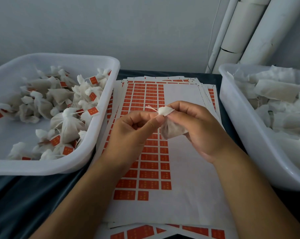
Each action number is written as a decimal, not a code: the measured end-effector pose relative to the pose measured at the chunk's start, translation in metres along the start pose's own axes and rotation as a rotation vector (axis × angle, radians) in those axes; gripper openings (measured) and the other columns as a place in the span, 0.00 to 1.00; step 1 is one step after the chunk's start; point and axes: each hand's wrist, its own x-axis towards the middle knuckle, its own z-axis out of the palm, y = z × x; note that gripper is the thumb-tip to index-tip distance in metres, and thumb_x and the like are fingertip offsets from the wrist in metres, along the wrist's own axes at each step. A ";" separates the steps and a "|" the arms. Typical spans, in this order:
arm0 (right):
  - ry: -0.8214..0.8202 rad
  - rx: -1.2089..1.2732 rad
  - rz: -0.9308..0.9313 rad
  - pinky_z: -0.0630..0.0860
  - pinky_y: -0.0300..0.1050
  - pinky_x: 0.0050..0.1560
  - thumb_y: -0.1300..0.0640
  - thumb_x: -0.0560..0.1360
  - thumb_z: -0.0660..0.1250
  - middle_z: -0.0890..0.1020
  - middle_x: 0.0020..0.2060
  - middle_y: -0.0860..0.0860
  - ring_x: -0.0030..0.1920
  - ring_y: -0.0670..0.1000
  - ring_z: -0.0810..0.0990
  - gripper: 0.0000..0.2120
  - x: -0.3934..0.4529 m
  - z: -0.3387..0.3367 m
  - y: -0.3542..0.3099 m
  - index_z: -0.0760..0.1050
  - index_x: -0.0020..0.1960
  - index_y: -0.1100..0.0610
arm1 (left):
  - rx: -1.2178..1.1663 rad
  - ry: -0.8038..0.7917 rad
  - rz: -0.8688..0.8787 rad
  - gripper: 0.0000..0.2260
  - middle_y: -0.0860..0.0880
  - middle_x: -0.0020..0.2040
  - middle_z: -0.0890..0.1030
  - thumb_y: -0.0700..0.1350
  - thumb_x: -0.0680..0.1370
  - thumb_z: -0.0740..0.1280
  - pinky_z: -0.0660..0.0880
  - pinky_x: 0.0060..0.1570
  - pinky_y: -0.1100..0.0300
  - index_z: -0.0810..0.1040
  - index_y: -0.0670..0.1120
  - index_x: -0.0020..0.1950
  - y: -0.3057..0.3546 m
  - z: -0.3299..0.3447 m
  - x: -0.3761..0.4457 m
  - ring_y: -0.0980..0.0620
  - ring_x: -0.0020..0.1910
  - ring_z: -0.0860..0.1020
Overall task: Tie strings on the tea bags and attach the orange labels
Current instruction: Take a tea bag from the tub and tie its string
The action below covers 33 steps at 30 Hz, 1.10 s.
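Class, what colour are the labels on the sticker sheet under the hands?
Orange, on a white sticker sheet; the labels show best in the head view.

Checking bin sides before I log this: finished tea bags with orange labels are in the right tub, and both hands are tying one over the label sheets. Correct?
Not quite. In the head view the labelled tea bags lie in the left tub; the right tub holds unlabelled ones. Left hand and right hand do hold a tea bag over the label sheets.

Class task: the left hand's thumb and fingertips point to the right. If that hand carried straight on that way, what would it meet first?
The left hand would most likely meet the tea bag held in the right hand first; it already pinches the string at the bag's neck.
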 end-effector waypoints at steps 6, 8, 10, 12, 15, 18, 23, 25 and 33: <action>-0.028 0.276 0.178 0.82 0.48 0.54 0.53 0.83 0.64 0.84 0.51 0.49 0.57 0.53 0.82 0.10 -0.001 0.000 0.003 0.82 0.58 0.54 | 0.026 0.008 0.032 0.12 0.52 0.44 0.86 0.56 0.75 0.70 0.77 0.41 0.69 0.85 0.48 0.47 0.000 0.001 -0.001 0.55 0.43 0.84; -0.066 0.390 0.214 0.81 0.45 0.51 0.53 0.81 0.65 0.84 0.49 0.51 0.54 0.51 0.83 0.10 -0.002 0.000 0.003 0.84 0.54 0.54 | -0.001 -0.003 0.029 0.13 0.52 0.44 0.86 0.56 0.75 0.69 0.77 0.41 0.69 0.85 0.48 0.47 -0.001 0.001 -0.001 0.55 0.43 0.84; -0.104 0.482 0.242 0.81 0.46 0.51 0.53 0.80 0.66 0.84 0.48 0.50 0.50 0.49 0.85 0.10 -0.003 -0.001 0.002 0.85 0.51 0.53 | -0.010 -0.012 0.027 0.12 0.51 0.45 0.86 0.56 0.75 0.69 0.78 0.42 0.68 0.85 0.48 0.48 -0.002 0.001 -0.001 0.53 0.45 0.85; -0.127 0.559 0.276 0.82 0.50 0.54 0.53 0.78 0.67 0.85 0.49 0.52 0.51 0.51 0.84 0.10 -0.003 -0.001 0.002 0.86 0.53 0.54 | 0.011 -0.003 0.028 0.13 0.53 0.45 0.87 0.57 0.74 0.69 0.79 0.42 0.68 0.85 0.50 0.48 -0.002 0.002 -0.001 0.53 0.45 0.85; -0.100 0.572 0.324 0.82 0.57 0.58 0.53 0.78 0.67 0.85 0.52 0.55 0.56 0.56 0.83 0.11 -0.002 0.000 0.003 0.86 0.55 0.55 | 0.116 0.077 0.052 0.12 0.54 0.45 0.86 0.58 0.74 0.70 0.81 0.43 0.64 0.84 0.51 0.47 -0.005 0.004 0.001 0.53 0.46 0.85; -0.043 0.504 0.358 0.83 0.59 0.54 0.54 0.80 0.67 0.84 0.56 0.57 0.59 0.59 0.82 0.11 -0.001 0.003 0.003 0.85 0.56 0.55 | 0.347 0.206 0.136 0.05 0.55 0.47 0.83 0.54 0.76 0.74 0.79 0.40 0.67 0.81 0.55 0.46 -0.010 0.006 0.005 0.56 0.45 0.82; -0.041 0.405 0.398 0.81 0.62 0.59 0.51 0.80 0.67 0.79 0.63 0.58 0.63 0.61 0.80 0.15 0.001 0.006 0.003 0.80 0.64 0.55 | 0.599 0.310 0.406 0.10 0.57 0.49 0.76 0.49 0.75 0.76 0.74 0.38 0.74 0.77 0.57 0.50 -0.014 0.007 0.005 0.59 0.42 0.76; -0.048 0.382 0.401 0.80 0.63 0.62 0.51 0.81 0.66 0.79 0.64 0.58 0.64 0.60 0.79 0.16 0.002 0.006 0.003 0.80 0.65 0.55 | 0.677 0.305 0.476 0.08 0.57 0.51 0.76 0.48 0.76 0.75 0.72 0.39 0.74 0.83 0.54 0.54 -0.016 0.005 0.004 0.59 0.42 0.75; -0.039 0.296 0.408 0.79 0.62 0.64 0.49 0.81 0.67 0.81 0.62 0.54 0.64 0.58 0.78 0.12 0.003 0.006 0.002 0.84 0.59 0.52 | 0.760 0.281 0.651 0.09 0.48 0.45 0.82 0.45 0.76 0.77 0.78 0.40 0.63 0.87 0.44 0.54 -0.021 -0.004 0.006 0.54 0.42 0.77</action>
